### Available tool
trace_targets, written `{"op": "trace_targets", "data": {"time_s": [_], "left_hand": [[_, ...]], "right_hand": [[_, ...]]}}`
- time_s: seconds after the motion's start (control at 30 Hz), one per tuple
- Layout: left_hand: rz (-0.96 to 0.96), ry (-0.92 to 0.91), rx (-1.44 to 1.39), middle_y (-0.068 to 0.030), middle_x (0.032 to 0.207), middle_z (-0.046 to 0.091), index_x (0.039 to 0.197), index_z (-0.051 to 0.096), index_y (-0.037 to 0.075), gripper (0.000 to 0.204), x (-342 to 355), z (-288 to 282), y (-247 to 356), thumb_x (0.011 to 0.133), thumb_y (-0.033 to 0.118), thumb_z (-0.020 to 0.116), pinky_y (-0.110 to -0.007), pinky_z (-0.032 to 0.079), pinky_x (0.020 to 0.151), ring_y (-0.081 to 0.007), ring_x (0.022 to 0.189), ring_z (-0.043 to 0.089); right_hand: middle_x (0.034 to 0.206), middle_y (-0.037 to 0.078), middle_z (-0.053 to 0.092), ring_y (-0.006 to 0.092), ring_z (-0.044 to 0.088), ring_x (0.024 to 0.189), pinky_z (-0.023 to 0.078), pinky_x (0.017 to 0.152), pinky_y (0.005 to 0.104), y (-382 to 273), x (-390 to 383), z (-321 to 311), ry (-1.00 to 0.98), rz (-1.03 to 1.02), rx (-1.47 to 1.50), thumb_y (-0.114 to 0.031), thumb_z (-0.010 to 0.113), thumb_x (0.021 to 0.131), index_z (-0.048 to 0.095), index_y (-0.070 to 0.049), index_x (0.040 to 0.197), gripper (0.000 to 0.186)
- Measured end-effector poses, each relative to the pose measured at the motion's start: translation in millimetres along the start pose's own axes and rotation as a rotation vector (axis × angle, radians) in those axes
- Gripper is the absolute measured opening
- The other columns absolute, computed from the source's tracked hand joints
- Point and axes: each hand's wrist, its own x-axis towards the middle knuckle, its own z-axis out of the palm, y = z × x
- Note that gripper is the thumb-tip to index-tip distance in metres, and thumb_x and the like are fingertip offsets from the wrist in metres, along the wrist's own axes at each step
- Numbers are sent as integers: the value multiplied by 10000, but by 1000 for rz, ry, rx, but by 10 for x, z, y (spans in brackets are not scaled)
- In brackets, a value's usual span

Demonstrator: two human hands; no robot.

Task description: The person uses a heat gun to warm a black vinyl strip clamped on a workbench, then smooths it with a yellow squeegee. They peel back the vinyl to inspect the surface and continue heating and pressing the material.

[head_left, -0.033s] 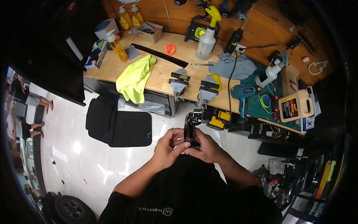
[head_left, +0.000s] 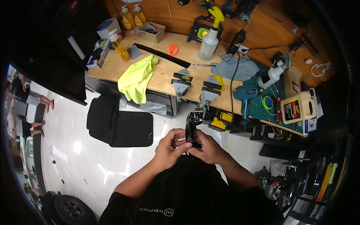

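Note:
Close to my body, both hands hold one glossy black curved part point(head_left: 190, 131), long and narrow, with a metal-looking mechanism at its far end. It looks like a car door handle, though its kind is not certain. My left hand point(head_left: 170, 148) grips the near end from the left, thumb laid across toward the right. My right hand point(head_left: 206, 148) closes around the same end from the right, so the fingers hide much of it. Beyond the part, two grey clamp jaws point(head_left: 181, 83) point(head_left: 210, 90) with black pads stand at the bench's front edge.
On the wooden workbench point(head_left: 161, 77) lie a yellow-green cloth point(head_left: 137, 80), a grey cloth point(head_left: 240, 67), a spray bottle point(head_left: 208, 47) and a teal heat gun point(head_left: 244, 93). A beige jug point(head_left: 298, 107) stands at right. Black mats point(head_left: 131, 129) lie on the floor; people point(head_left: 33, 101) are far left.
The black part has tilted very slightly in my hands. Both hands keep their grip, and the bench has shifted a little in the picture.

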Motion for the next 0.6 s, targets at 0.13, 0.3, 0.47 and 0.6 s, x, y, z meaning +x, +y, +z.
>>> {"op": "trace_targets", "data": {"time_s": [0.13,0.3,0.47,0.6], "left_hand": [[94,65,450,-122,1153,592,1156,586,17,364,-9,-43,43,844,131,735,-313,488,836,-207,921,598],[305,104,357,-133,1177,592,1270,560,11,382,84,-158,194,941,198,617,-312,458,881,-203,1013,574],[16,36,-57,-70,1148,645,1278,572,-13,343,123,-166,378,1014,192,495,-275,436,934,-120,1050,570],[15,47,-252,-48,1076,660,1239,602,-14,310,32,-138,386,1000,166,519,-244,443,888,-85,984,570]], "right_hand": [[1187,150,582,207,607,1092,483,943,345,55,5,26,32,-20,-91,-100,669,871,410,14,1307,520],[975,175,638,284,654,933,497,821,368,113,19,153,49,-42,-87,-225,712,852,451,12,1205,498],[905,192,622,356,649,844,499,726,438,46,84,341,52,-89,-216,-272,679,888,451,34,1161,469],[899,229,615,424,628,822,499,693,475,5,58,411,48,-88,-341,-301,625,917,448,32,1155,446]]}}
